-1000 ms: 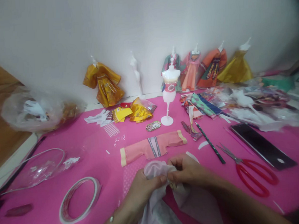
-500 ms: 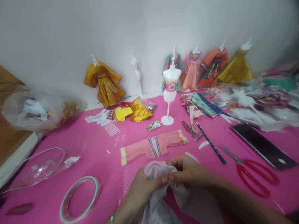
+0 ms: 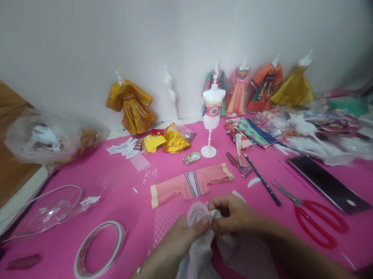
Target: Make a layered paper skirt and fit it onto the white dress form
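Head view: one gathered, sheer pale-pink fabric (image 3: 195, 257), nearer the wearer than the flat salmon-pink cloth doll jacket (image 3: 174, 190). Left hand (image 3: 178, 239) — thumb and fingers closed on its bunched top. Right hand (image 3: 239, 216) — fingertips pinched on its edge, alongside. Step, seemingly: fine edge-handling, calling for close, steady pinches.

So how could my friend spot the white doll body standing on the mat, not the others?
Find the pink mat, look toward its far edge, before the pale wall. There a white doll body stands upright on a round base. Unlike the dressed bodies behind it, it wears only a pinkish belt with an oval ornament and a pale band above.
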### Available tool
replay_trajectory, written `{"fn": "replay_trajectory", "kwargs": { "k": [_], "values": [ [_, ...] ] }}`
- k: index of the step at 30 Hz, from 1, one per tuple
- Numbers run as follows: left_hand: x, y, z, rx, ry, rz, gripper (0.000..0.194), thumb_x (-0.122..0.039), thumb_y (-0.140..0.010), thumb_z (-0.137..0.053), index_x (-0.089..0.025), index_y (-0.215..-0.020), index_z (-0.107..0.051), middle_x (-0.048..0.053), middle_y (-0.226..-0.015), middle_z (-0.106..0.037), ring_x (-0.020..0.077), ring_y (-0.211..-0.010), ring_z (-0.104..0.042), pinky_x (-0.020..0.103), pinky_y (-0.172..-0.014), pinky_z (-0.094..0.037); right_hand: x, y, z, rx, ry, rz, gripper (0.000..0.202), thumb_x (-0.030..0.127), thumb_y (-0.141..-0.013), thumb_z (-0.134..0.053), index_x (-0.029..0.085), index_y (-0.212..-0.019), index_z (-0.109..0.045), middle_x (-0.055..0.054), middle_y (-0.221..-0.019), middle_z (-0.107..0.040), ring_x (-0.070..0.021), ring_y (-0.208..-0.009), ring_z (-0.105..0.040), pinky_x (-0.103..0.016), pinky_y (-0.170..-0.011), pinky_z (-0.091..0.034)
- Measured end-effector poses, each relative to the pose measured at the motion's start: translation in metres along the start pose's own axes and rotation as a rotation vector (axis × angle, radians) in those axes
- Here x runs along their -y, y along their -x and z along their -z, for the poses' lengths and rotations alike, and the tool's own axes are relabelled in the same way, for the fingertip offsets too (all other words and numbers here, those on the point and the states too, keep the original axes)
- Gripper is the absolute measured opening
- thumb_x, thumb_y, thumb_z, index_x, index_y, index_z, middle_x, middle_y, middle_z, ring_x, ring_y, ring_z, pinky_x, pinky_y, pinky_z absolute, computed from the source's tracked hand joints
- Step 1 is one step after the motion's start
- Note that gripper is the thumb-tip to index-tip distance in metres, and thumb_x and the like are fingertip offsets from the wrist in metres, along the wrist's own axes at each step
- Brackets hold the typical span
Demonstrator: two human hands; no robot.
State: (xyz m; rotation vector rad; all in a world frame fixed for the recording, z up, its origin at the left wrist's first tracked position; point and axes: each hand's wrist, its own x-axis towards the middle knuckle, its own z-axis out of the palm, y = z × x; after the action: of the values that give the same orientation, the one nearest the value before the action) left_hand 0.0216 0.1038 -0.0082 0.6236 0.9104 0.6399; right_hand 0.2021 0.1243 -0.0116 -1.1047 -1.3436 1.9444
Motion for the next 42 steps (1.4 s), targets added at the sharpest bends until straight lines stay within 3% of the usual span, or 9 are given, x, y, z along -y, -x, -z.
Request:
{"fn": "replay_trajectory", "kwargs": {
  "k": [4, 6, 10, 15, 22, 28, 35, 39, 42],
  "values": [
    [-0.007, 0.003, -0.005, -0.106, 0.047, -0.077, 0.037, -0.039, -0.069, -0.083, -0.012, -0.092, -0.075, 0.006, -0.068, -0.075, 0.0178, -0.062, -0.068, 0.026, -0.066, -0.052, 0.003, -0.003, 0.000, -0.103, -0.044, 0.065, 0.032, 0.026, -0.061, -0.071, 0.019, -0.089, -0.057, 0.006, -0.057, -0.054, -0.0113, -0.050, -0.050, -0.021, -0.046, -0.033],
    [-0.009, 0.004, -0.007, -0.171, 0.090, -0.104, 0.036, -0.039, -0.071, -0.082, -0.012, -0.093, -0.075, 0.007, -0.071, -0.076, 0.0189, -0.060, -0.069, 0.029, -0.065, -0.053, 0.005, -0.004, 0.002, -0.240, 0.013, 0.140, 0.038, 0.032, -0.064, -0.072, 0.019, -0.096, -0.056, 0.008, -0.055, -0.049, -0.0116, -0.049, -0.045, -0.022, -0.047, -0.031],
    [-0.009, 0.005, -0.009, -0.286, 0.143, -0.104, 0.037, -0.043, -0.072, -0.080, -0.012, -0.091, -0.075, 0.008, -0.067, -0.075, 0.0219, -0.062, -0.071, 0.028, -0.059, -0.053, 0.007, -0.004, 0.004, -0.487, 0.368, 0.312, 0.024, 0.036, -0.078, -0.063, 0.020, -0.064, -0.051, 0.004, -0.057, -0.044, -0.0117, -0.054, -0.040, -0.026, -0.052, -0.030],
    [-0.008, 0.006, -0.011, -0.311, 0.159, -0.093, 0.038, -0.044, -0.072, -0.080, -0.011, -0.090, -0.075, 0.010, -0.067, -0.076, 0.0222, -0.062, -0.071, 0.026, -0.056, -0.053, 0.007, -0.001, -0.001, -0.339, 0.584, 0.363, 0.036, 0.037, -0.088, -0.054, 0.018, -0.057, -0.051, 0.002, -0.062, -0.048, -0.0133, -0.061, -0.046, -0.026, -0.055, -0.030],
    [-0.008, 0.007, -0.014, -0.291, 0.115, -0.138, 0.036, -0.043, -0.073, -0.079, -0.011, -0.090, -0.077, 0.009, -0.072, -0.078, 0.0198, -0.062, -0.071, 0.025, -0.060, -0.053, 0.001, -0.003, 0.000, -0.193, 0.240, 0.217, 0.021, 0.035, -0.078, -0.066, 0.016, -0.069, -0.064, -0.001, -0.071, -0.062, -0.0144, -0.065, -0.054, -0.026, -0.059, -0.039],
    [-0.002, 0.007, -0.016, -0.263, 0.118, -0.128, 0.036, -0.041, -0.073, -0.080, -0.014, -0.096, -0.075, 0.008, -0.079, -0.079, 0.0219, -0.070, -0.072, 0.029, -0.068, -0.055, 0.000, -0.006, 0.002, -0.235, -0.051, 0.200, 0.023, 0.036, -0.078, -0.067, 0.017, -0.070, -0.059, -0.001, -0.067, -0.063, -0.0134, -0.062, -0.057, -0.025, -0.060, -0.042],
    [-0.003, 0.006, -0.016, -0.163, 0.219, -0.030, 0.040, -0.029, -0.069, -0.081, -0.012, -0.104, -0.071, 0.010, -0.074, -0.077, 0.0238, -0.056, -0.070, 0.030, -0.054, -0.052, 0.007, -0.004, 0.001, -0.264, 0.094, 0.110, 0.014, 0.027, -0.069, -0.064, 0.018, -0.064, -0.055, 0.005, -0.058, -0.049, -0.0087, -0.053, -0.043, -0.021, -0.050, -0.030],
    [-0.005, 0.002, -0.009, -0.096, 0.419, 0.068, 0.038, -0.018, -0.063, -0.078, -0.009, -0.099, -0.071, 0.011, -0.076, -0.077, 0.0258, -0.067, -0.073, 0.031, -0.064, -0.054, 0.007, -0.003, 0.001, -0.253, 0.121, 0.084, 0.010, 0.024, -0.066, -0.062, 0.017, -0.064, -0.054, 0.005, -0.058, -0.047, -0.0085, -0.053, -0.041, -0.021, -0.049, -0.028],
    [-0.007, 0.000, -0.006, -0.039, 0.372, 0.155, 0.039, -0.026, -0.064, -0.077, -0.007, -0.098, -0.071, 0.013, -0.078, -0.076, 0.0300, -0.075, -0.073, 0.035, -0.070, -0.055, 0.007, -0.004, 0.000, -0.231, 0.098, 0.100, 0.010, 0.025, -0.065, -0.061, 0.017, -0.065, -0.055, 0.004, -0.060, -0.049, -0.0091, -0.054, -0.043, -0.022, -0.050, -0.031]
  ]
}}
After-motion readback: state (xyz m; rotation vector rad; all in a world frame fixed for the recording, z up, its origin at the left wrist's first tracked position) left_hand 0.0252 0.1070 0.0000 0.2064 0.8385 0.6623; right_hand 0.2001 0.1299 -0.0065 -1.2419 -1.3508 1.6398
